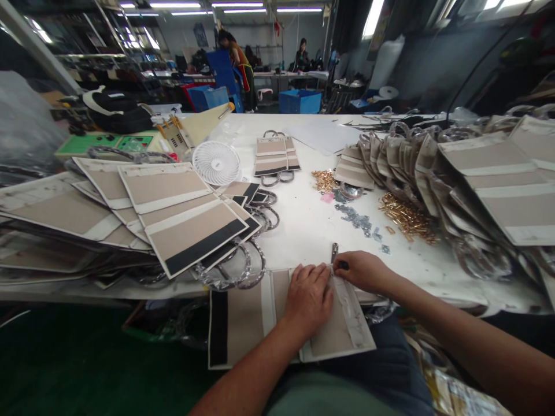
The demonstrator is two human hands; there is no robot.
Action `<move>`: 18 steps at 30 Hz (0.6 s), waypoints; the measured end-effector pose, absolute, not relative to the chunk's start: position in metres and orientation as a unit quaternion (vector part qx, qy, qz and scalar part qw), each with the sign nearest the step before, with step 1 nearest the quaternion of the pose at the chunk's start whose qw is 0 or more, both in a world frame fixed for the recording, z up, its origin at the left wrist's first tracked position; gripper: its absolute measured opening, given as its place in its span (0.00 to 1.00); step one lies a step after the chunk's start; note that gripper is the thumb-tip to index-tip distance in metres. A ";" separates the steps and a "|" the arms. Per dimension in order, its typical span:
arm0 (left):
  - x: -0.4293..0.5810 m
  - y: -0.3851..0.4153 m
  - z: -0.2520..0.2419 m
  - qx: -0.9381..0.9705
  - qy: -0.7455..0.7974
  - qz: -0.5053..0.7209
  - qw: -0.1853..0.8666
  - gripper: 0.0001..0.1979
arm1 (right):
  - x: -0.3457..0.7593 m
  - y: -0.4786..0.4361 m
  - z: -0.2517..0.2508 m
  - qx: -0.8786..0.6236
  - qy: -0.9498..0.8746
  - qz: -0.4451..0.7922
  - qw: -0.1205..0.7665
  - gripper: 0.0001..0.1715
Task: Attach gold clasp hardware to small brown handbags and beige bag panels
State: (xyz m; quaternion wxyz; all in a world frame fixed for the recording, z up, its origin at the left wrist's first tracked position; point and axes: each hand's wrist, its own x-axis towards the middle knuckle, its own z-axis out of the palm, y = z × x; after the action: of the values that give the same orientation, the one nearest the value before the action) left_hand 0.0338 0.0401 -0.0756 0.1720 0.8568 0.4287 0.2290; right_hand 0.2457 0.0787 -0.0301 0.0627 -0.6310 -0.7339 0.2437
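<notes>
A beige bag panel [247, 318] with white strips and a black band lies at the table's front edge, partly over my lap. My left hand [307, 297] rests flat on it, fingers stretched towards its far edge. At that edge my right hand [358, 270] is closed, fingertips pressed together by the panel's corner. A dark bit shows inside its curled fingers, but what it holds is hidden. Just beyond the fingertips, a small dark patterned metal piece [334, 252] sticks out; whether the hand grips it I cannot tell.
Bag panels with plastic-wrapped handles are piled left [186, 202] and right [489, 179]. Gold-coloured fasteners [407, 216] and flat grey metal plates [355, 218] lie on the white table [295, 222]. A white fan [215, 163] stands behind the left pile. Two people are in the background.
</notes>
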 end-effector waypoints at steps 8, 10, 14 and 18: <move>0.044 0.055 -0.074 0.843 0.429 0.280 0.164 0.10 | 0.245 0.063 -0.040 -0.658 -0.719 0.206 0.086 0.03; 0.047 0.058 -0.077 0.836 0.437 0.290 0.164 0.08 | 0.249 0.064 -0.036 -0.654 -0.717 0.223 0.093 0.03; 0.049 0.061 -0.080 0.825 0.448 0.299 0.171 0.06 | 0.260 0.067 -0.010 -0.662 -0.618 0.310 0.290 0.16; 0.050 0.061 -0.080 0.823 0.454 0.292 0.175 0.06 | 0.254 0.073 0.009 -0.514 -0.392 0.419 0.638 0.25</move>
State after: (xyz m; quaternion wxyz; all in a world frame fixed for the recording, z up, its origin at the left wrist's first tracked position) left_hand 0.0498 0.0614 -0.0804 0.1753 0.8234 0.4540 0.2918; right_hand 0.2545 0.0725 0.0093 0.6375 -0.5143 -0.3920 0.4187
